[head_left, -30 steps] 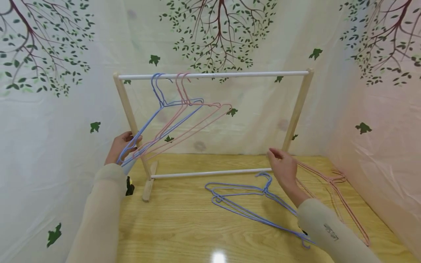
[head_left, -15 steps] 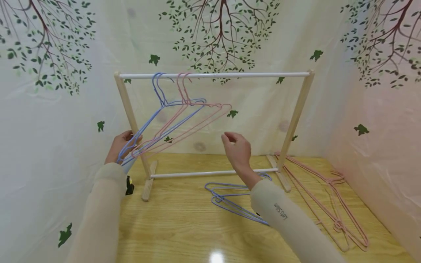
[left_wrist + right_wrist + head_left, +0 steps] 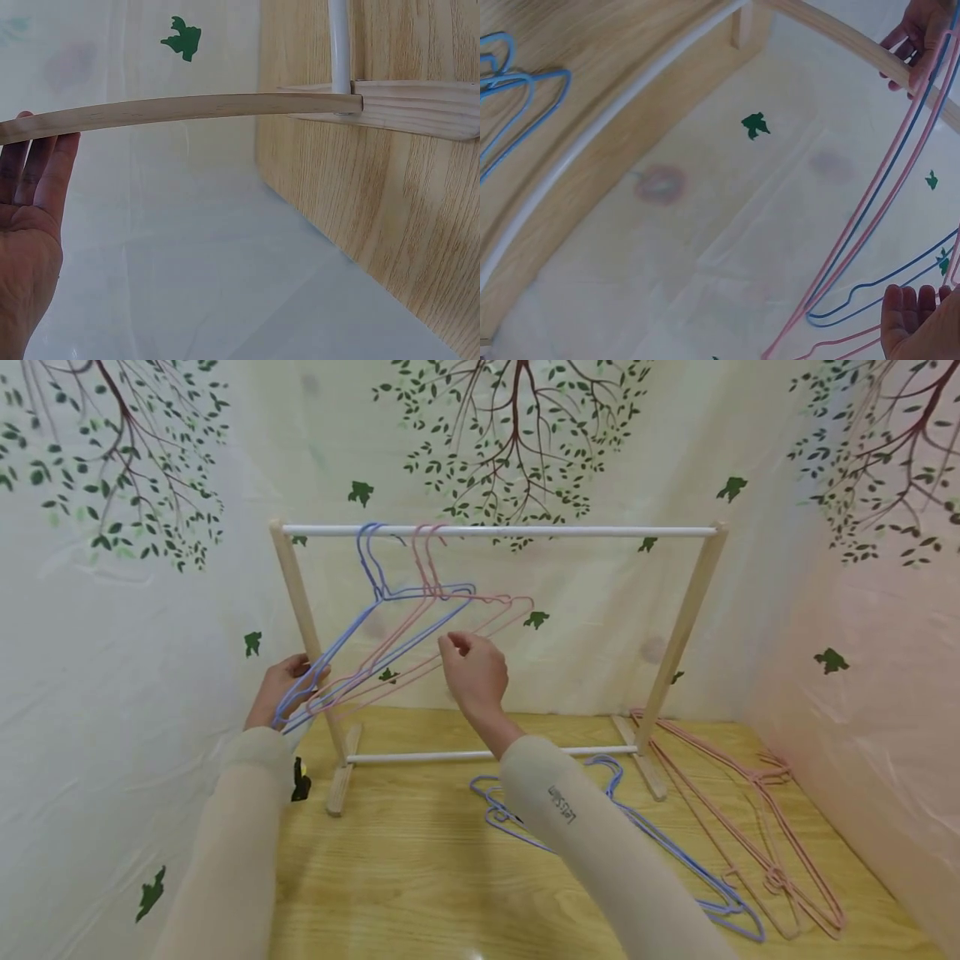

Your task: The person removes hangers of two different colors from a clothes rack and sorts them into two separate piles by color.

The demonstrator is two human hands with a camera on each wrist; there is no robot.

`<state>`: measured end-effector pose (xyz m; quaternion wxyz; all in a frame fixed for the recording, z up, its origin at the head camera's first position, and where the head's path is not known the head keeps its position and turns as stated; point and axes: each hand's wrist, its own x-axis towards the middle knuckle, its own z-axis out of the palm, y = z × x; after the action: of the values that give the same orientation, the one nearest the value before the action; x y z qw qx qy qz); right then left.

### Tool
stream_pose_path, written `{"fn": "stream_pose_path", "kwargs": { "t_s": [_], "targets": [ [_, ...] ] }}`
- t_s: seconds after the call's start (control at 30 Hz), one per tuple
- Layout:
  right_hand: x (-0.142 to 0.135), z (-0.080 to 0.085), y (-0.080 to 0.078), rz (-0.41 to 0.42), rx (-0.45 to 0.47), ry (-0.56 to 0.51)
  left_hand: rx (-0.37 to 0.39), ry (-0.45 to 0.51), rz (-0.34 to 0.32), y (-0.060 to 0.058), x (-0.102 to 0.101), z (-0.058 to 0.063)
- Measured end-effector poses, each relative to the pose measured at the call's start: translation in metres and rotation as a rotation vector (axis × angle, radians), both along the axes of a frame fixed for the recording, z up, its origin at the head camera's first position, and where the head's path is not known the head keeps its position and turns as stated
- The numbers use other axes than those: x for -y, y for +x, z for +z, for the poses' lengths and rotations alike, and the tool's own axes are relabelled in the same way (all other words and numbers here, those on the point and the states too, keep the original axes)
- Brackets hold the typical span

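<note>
My left hand (image 3: 272, 693) grips the left wooden post (image 3: 297, 593) of a small clothes rack; in the left wrist view its fingers (image 3: 54, 176) reach behind the post (image 3: 187, 110). Two blue hangers (image 3: 381, 597) and two pink hangers (image 3: 429, 592) hang by their hooks from the white top rod (image 3: 570, 531), toward its left end. They slant across the left post and partly cover the left hand. My right hand (image 3: 476, 677) is raised in front of the pink hangers' lower right part. Its fingers are loosely bent, with nothing visible in them.
Blue hangers (image 3: 660, 837) lie on the wooden table (image 3: 405, 868), partly behind the right sleeve. Several pink hangers (image 3: 787, 814) lie at the right, by the rack's right foot (image 3: 647, 770). A small black object (image 3: 300, 781) stands near the left foot. Patterned sheets enclose the table.
My right hand has swept left from the rack's right post to the hanging hangers. The left hand stays at the left post, and the hangers have not visibly shifted along the rod.
</note>
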<state>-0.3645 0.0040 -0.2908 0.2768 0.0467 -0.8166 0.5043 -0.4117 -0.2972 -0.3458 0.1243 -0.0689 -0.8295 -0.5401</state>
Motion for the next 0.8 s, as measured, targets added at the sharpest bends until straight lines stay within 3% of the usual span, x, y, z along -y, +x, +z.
{"fn": "stream_pose_path", "kwargs": {
  "t_s": [0.33, 0.8],
  "targets": [
    [0.021, 0.015, -0.005, -0.015, 0.049, 0.031, -0.007, 0.02, 0.019, -0.003, 0.0, -0.004],
    [0.035, 0.017, -0.007, -0.033, 0.081, 0.017, -0.011, 0.051, 0.017, 0.007, 0.001, -0.004]
  ]
}}
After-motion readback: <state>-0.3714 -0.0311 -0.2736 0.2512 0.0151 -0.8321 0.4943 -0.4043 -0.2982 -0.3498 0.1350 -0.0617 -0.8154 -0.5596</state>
